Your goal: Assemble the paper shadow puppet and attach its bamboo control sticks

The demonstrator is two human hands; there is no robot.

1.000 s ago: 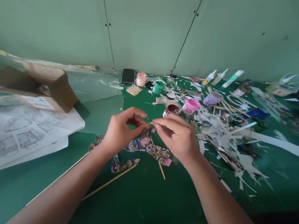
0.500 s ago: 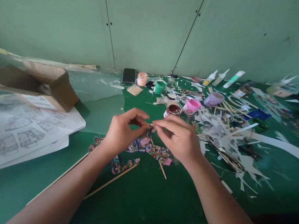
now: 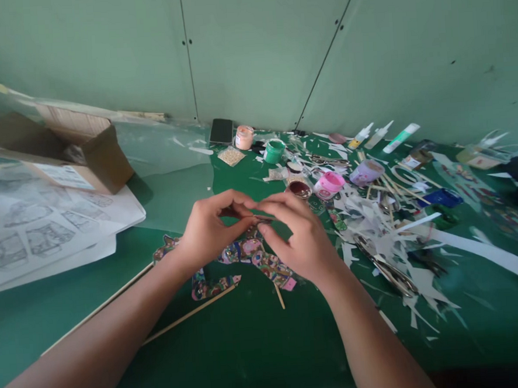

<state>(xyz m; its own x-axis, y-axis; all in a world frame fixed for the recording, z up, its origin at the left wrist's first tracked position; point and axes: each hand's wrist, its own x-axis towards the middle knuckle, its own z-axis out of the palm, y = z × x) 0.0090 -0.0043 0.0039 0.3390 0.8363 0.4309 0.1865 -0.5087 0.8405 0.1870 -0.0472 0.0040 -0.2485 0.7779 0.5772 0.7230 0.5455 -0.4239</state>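
A flat, jointed shadow puppet (image 3: 275, 269) with a colourful pattern lies over the green table, with thin wooden sticks (image 3: 192, 319) attached to it. My left hand (image 3: 219, 223) pinches the upper edge of the puppet between thumb and fingertips. Facing it, my right hand (image 3: 294, 230) has its thumb and index finger around a thin dark part at the same spot, fingertips nearly meeting those of the left. What exactly sits between the fingertips is small and mostly hidden. My left forearm covers part of the puppet's left side.
An open cardboard box (image 3: 108, 162) stands on printed drawings (image 3: 46, 236) at left. Paint jars (image 3: 328, 185) sit behind the right hand. To the right are white scraps (image 3: 422, 283), scissors (image 3: 389, 271) and glue bottles (image 3: 363, 135). A phone (image 3: 221, 131) lies by the wall.
My right fingers have spread from a tight pinch into a wider grip, the index finger now higher and nearer the left fingertips. My left hand keeps its pinch.
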